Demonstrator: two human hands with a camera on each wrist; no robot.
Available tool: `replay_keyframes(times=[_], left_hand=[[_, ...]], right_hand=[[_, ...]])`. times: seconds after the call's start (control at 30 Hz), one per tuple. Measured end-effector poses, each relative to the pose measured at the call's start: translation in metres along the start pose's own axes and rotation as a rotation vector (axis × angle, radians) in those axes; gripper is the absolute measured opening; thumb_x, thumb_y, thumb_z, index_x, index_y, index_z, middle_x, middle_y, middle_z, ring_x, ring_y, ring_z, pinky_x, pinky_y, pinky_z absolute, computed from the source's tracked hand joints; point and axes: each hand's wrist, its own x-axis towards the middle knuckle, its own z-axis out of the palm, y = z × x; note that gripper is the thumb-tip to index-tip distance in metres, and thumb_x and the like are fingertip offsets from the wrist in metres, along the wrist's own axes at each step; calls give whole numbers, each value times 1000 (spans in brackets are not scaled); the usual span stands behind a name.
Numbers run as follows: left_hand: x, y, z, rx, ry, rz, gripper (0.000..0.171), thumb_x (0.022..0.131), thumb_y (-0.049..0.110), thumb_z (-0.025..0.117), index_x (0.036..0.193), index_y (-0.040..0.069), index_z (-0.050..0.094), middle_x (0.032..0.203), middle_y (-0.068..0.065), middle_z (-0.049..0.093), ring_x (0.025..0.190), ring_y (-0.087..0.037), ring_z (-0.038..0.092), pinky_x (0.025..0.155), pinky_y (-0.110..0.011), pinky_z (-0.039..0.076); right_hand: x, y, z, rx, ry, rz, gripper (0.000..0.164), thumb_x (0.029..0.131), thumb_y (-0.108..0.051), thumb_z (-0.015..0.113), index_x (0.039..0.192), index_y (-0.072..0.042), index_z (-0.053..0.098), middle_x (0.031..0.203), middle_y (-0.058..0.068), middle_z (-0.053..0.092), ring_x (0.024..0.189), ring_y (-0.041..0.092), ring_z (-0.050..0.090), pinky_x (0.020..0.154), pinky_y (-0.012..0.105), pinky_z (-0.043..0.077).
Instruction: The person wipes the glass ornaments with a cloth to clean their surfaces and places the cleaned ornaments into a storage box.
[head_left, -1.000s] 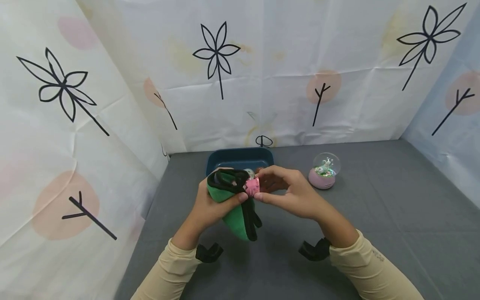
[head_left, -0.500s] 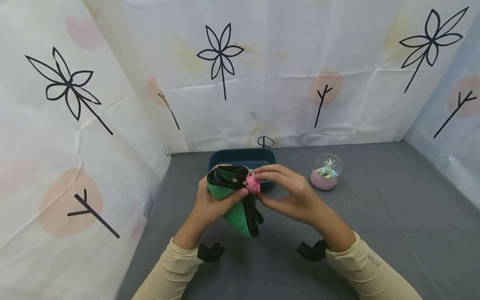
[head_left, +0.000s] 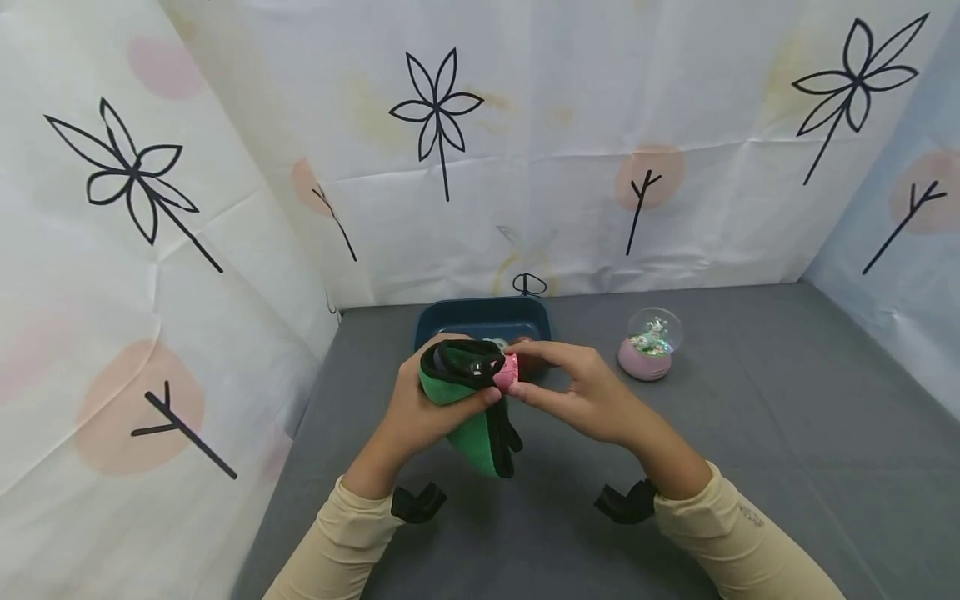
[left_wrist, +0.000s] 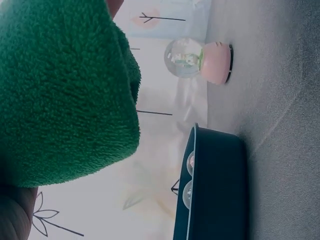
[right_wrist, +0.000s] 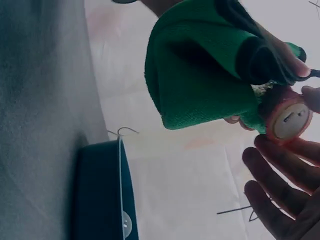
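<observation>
In the head view, my left hand (head_left: 420,417) holds a folded green towel (head_left: 471,442) with black edging, bunched around a small object with a pink base (head_left: 507,372). Thumb and fingertips of my right hand (head_left: 588,396) pinch that base from the right. From the right wrist, the base shows a round cream underside (right_wrist: 290,121) with a small slot; the other right fingers are spread below it. A sliver of something shiny shows between base and towel; the rest is hidden by the cloth. The towel (left_wrist: 65,95) fills much of the left wrist view.
A dark blue tray (head_left: 483,315) stands behind my hands near the back wall. Clear globes (left_wrist: 188,194) show above its rim in the left wrist view. To the right, a snow globe (head_left: 647,360) with a pink base stands on the grey cloth-covered table (head_left: 750,400).
The towel's dark edge has shifted right, closer to the pink base, which looks slightly turned. My right fingertips have dipped a little and remain on the base.
</observation>
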Motion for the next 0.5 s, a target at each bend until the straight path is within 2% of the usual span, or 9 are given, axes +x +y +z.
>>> replay_keyframes(times=[0.1, 0.23, 0.33, 0.5], left_hand=[[0, -1, 0, -6, 24, 16, 58, 79, -2, 92, 129, 14, 68, 119, -7, 73, 108, -23, 72, 93, -36, 63], [0, -1, 0, -18, 43, 21, 54, 82, 5, 92, 130, 13, 67, 118, -8, 73, 106, -22, 73, 91, -35, 64], [0, -1, 0, -38, 44, 6, 51, 85, 10, 91, 131, 15, 68, 119, -8, 73, 106, -22, 73, 91, -36, 64], [-1, -1, 2, -61, 27, -13, 49, 87, 10, 89, 131, 14, 68, 120, -8, 73, 106, -22, 73, 91, -36, 64]], right_hand=[[1, 1, 0, 18, 32, -32, 49, 89, -7, 86, 136, -10, 69, 126, 4, 75, 109, 13, 73, 95, 39, 63], [4, 2, 0, 10, 123, -209, 57, 80, -6, 94, 130, -1, 69, 126, 14, 72, 112, 20, 71, 97, 31, 62], [5, 0, -1, -2, 149, -319, 55, 78, -2, 93, 128, 2, 69, 127, 19, 70, 115, 23, 69, 99, 26, 60], [5, -3, -1, -49, 149, -381, 52, 75, 6, 91, 123, 0, 72, 124, 18, 71, 116, 25, 69, 100, 22, 57]])
